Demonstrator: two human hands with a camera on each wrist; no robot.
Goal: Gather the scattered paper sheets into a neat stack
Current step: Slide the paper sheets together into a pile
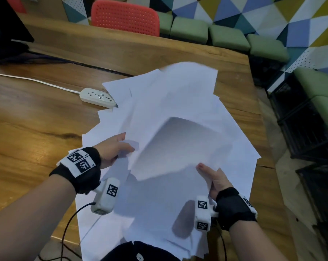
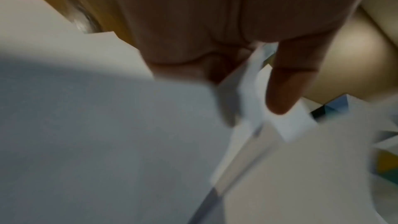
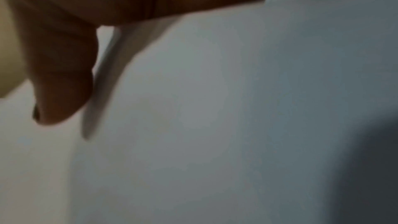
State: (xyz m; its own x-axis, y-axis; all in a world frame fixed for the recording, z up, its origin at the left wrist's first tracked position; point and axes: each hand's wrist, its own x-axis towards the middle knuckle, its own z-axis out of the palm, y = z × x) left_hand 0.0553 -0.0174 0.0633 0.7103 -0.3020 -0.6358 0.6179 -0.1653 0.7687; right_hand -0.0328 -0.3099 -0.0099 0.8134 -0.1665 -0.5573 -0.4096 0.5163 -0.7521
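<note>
Several white paper sheets (image 1: pixel 170 113) lie fanned and overlapping across the wooden table (image 1: pixel 37 125). A lifted bundle of sheets (image 1: pixel 180 147) bows upward between my hands. My left hand (image 1: pixel 118 149) pinches its left edge, thumb on top. At the near right edge my right hand (image 1: pixel 212 178) grips the bundle, thumb on top and fingers hidden beneath. In the left wrist view my thumb (image 2: pixel 288 91) presses on blurred paper (image 2: pixel 107 134). In the right wrist view my thumb (image 3: pixel 62 83) lies against paper (image 3: pixel 215 108), which fills the picture.
A white power strip (image 1: pixel 97 97) with its cable lies left of the sheets, one paper corner touching it. A red chair (image 1: pixel 125 16) and green cushions (image 1: pixel 227 37) stand behind the table. The table's right edge (image 1: pixel 261 117) runs close to the papers, dark crates (image 1: pixel 306 125) beyond.
</note>
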